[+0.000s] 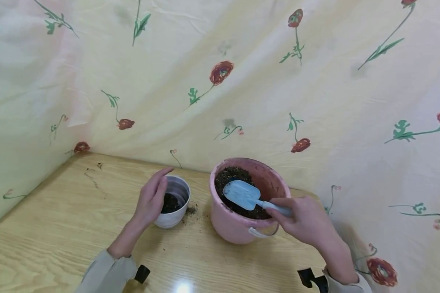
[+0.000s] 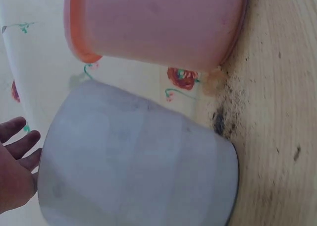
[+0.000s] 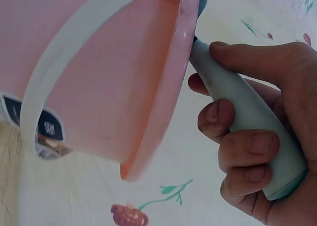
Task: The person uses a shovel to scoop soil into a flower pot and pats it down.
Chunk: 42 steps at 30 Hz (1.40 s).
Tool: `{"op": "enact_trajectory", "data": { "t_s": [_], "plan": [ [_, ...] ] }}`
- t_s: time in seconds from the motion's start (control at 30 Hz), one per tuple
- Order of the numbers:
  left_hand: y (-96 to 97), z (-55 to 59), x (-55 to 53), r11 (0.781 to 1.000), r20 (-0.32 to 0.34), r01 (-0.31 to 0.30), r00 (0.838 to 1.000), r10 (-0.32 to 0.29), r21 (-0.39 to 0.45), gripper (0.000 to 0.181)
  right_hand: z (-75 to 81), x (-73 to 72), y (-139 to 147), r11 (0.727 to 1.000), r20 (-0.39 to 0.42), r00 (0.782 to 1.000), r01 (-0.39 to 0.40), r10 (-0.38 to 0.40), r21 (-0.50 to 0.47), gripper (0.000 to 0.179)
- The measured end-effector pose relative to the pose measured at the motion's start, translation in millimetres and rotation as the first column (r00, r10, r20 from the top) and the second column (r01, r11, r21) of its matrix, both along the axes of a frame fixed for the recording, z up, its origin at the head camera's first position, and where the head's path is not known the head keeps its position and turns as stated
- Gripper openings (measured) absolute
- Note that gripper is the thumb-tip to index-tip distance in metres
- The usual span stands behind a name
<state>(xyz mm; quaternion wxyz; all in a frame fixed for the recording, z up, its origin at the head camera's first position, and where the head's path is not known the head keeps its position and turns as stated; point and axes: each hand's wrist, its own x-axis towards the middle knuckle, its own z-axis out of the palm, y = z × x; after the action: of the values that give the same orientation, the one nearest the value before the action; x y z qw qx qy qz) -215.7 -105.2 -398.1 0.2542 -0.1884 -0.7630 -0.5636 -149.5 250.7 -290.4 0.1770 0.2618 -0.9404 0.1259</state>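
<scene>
My right hand [image 1: 305,219] grips the handle of a light blue hand trowel [image 1: 241,194], fingers wrapped round it in the right wrist view. The trowel's blade lies over the dark soil [image 1: 230,175] inside a pink bucket [image 1: 229,228], just within the rim. To the left stands a small white plant pot [image 1: 170,221] with some soil [image 1: 170,202] in its bottom. My left hand [image 1: 151,200] is at the pot's left rim, fingers extended and not curled round it. In the left wrist view the pot's side [image 2: 133,156] hides part of that hand.
Spilled soil [image 1: 191,210] lies on the wooden table [image 1: 51,211] between pot and bucket. A white bail handle [image 1: 256,233] hangs at the bucket's front. Behind the table hangs a pale cloth [image 1: 161,73] with red flowers, close to the bucket. Dark specks mark the table's back left.
</scene>
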Motion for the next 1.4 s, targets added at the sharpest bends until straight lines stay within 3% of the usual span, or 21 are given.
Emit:
{"op": "enact_trajectory", "data": {
  "t_s": [0.4,0.63,0.97,1.17,1.2,1.4],
  "plan": [
    [28.9,10.8,-11.8,0.995,0.071,0.101,0.992,-0.101,-0.007,0.037,6.0,1.0,16,0.993,0.152,0.982,0.102,-0.111,0.063,0.026],
    [47.0,11.4,-15.4,0.992,0.095,0.128,0.987,-0.129,0.018,0.037,13.3,-4.3,25,0.986,0.132,0.982,0.120,-0.134,0.114,0.024],
    [72.7,13.6,-15.4,0.983,0.199,0.179,0.963,-0.181,0.024,0.045,19.3,-18.8,34,0.981,0.076,0.992,0.086,-0.101,0.173,0.019],
    [88.9,8.9,-17.3,0.974,0.238,0.209,0.945,-0.223,0.084,0.046,21.6,-25.4,37,0.978,0.112,0.989,0.071,-0.094,0.196,0.019],
    [90.9,13.9,-13.7,0.972,0.246,0.217,0.941,-0.234,0.093,0.046,21.7,-26.3,37,0.978,0.121,0.988,0.066,-0.092,0.200,0.018],
    [100.8,8.9,-15.1,0.969,0.206,0.240,0.947,-0.247,0.060,0.045,24.6,-30.1,37,0.965,0.123,0.989,0.047,-0.081,0.258,0.016]
  ]
}}
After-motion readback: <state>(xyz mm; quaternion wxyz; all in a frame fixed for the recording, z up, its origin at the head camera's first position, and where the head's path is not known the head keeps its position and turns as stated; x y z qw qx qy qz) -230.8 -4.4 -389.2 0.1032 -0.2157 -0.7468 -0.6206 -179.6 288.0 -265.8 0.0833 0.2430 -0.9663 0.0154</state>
